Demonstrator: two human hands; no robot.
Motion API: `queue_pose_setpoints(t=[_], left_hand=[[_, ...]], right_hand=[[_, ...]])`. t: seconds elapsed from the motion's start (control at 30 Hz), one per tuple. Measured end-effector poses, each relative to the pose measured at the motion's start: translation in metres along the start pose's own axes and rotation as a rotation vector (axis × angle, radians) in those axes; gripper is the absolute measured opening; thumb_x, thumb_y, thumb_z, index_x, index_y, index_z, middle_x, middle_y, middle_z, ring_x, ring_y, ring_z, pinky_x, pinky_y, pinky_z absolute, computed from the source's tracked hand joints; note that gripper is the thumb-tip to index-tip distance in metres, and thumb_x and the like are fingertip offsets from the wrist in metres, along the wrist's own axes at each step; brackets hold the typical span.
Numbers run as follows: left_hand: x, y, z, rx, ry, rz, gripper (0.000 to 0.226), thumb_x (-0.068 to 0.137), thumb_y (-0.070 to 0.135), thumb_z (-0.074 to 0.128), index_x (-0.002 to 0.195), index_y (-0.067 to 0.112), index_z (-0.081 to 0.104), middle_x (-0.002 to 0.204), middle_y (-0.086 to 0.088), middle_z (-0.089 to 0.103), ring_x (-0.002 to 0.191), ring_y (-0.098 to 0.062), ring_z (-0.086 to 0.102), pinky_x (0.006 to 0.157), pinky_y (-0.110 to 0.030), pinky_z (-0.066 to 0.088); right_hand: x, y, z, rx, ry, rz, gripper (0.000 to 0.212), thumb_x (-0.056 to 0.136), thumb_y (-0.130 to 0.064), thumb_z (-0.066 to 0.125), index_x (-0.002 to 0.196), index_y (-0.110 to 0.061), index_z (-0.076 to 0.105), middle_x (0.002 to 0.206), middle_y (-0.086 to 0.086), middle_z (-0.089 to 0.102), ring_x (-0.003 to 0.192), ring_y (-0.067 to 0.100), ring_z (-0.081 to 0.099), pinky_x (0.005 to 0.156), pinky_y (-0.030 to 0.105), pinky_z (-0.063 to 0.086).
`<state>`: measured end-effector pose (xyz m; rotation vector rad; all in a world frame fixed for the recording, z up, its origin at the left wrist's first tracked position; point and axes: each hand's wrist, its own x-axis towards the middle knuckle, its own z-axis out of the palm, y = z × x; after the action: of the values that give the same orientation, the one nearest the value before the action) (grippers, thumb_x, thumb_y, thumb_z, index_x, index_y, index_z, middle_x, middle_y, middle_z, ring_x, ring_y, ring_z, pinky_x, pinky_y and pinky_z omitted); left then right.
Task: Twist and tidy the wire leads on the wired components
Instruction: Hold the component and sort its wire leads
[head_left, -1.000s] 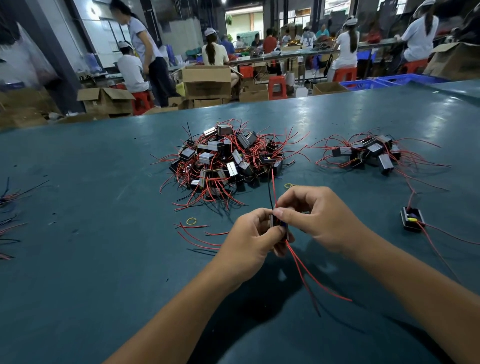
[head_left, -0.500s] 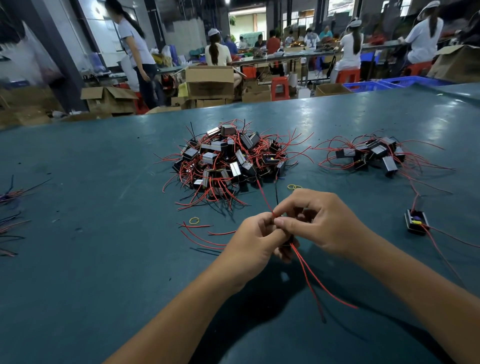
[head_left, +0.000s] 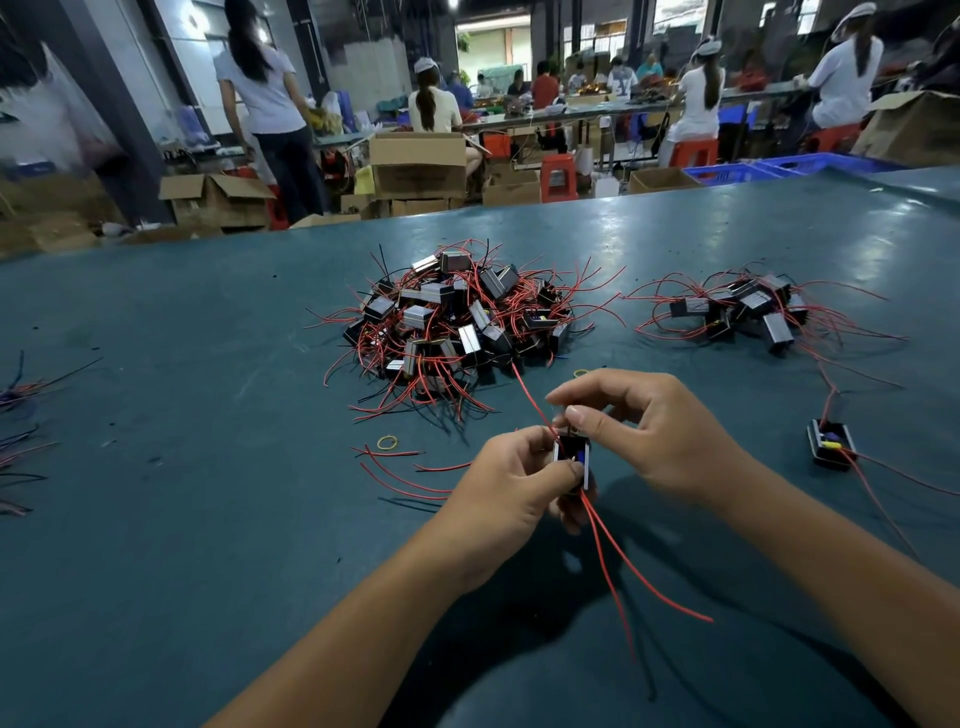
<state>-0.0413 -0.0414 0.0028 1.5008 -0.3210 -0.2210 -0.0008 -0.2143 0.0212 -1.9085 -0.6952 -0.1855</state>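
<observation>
My left hand (head_left: 511, 483) grips one wired component (head_left: 571, 460) above the desk (head_left: 182, 519); my right hand (head_left: 652, 431) pinches at its top, where a red lead (head_left: 530, 395) emerges. Two further leads (head_left: 618, 561) trail toward me. Recommended: hold the body steady, gather leads together, twist evenly. Cardboard boxes (head_left: 418, 163) beyond my hands: contents not visible.

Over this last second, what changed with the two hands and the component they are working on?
The component, hidden between the fingers a second ago, has turned so its open blue face shows. The right hand shifted from the component's side to pinch just above it, where a red lead rises. The left hand kept gripping the component. Both piles and the lone component stayed put.
</observation>
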Motion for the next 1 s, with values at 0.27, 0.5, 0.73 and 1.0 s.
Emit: queue_pose_setpoints(t=[0.27, 0.5, 0.73, 1.0], left_hand=[[0.001, 0.000, 0.000, -0.038, 0.002, 0.004, 0.013, 0.096, -0.005, 0.054, 0.102, 0.004, 0.061, 0.073, -0.003, 0.070, 0.078, -0.033, 0.058, 0.058, -0.025, 0.053], [0.001, -0.001, -0.001, 0.111, 0.042, 0.031, 0.008, 0.096, -0.007, 0.053, 0.103, -0.006, 0.057, 0.073, -0.012, 0.067, 0.059, -0.022, 0.060, 0.056, -0.028, 0.050], [0.003, -0.003, -0.001, 0.183, 0.112, 0.049, 0.005, 0.097, -0.004, 0.053, 0.100, -0.002, 0.055, 0.070, -0.010, 0.063, 0.056, -0.018, 0.060, 0.054, -0.027, 0.050], [0.005, -0.006, -0.003, 0.055, 0.235, 0.041, 0.007, 0.095, -0.001, 0.059, 0.101, -0.001, 0.062, 0.070, -0.002, 0.070, 0.057, -0.013, 0.064, 0.052, -0.020, 0.049]], right_hand=[[0.001, -0.004, 0.002, 0.188, 0.076, 0.037, 0.018, 0.089, 0.001, 0.068, 0.091, -0.016, 0.074, 0.080, 0.009, 0.073, 0.075, 0.021, 0.070, 0.074, 0.028, 0.057], [-0.004, -0.010, 0.002, -0.052, 0.055, -0.051, 0.007, 0.088, -0.020, 0.072, 0.093, -0.025, 0.071, 0.085, -0.004, 0.072, 0.081, 0.015, 0.070, 0.076, 0.030, 0.056], [-0.007, -0.015, 0.013, -0.248, 0.047, -0.092, 0.009, 0.082, -0.017, 0.078, 0.083, -0.025, 0.074, 0.115, -0.012, 0.062, 0.110, 0.007, 0.059, 0.082, 0.024, 0.050], [-0.007, -0.009, 0.022, -0.097, 0.194, 0.087, 0.015, 0.083, -0.009, 0.074, 0.077, -0.020, 0.067, 0.096, -0.007, 0.067, 0.090, 0.008, 0.063, 0.073, 0.028, 0.052]])
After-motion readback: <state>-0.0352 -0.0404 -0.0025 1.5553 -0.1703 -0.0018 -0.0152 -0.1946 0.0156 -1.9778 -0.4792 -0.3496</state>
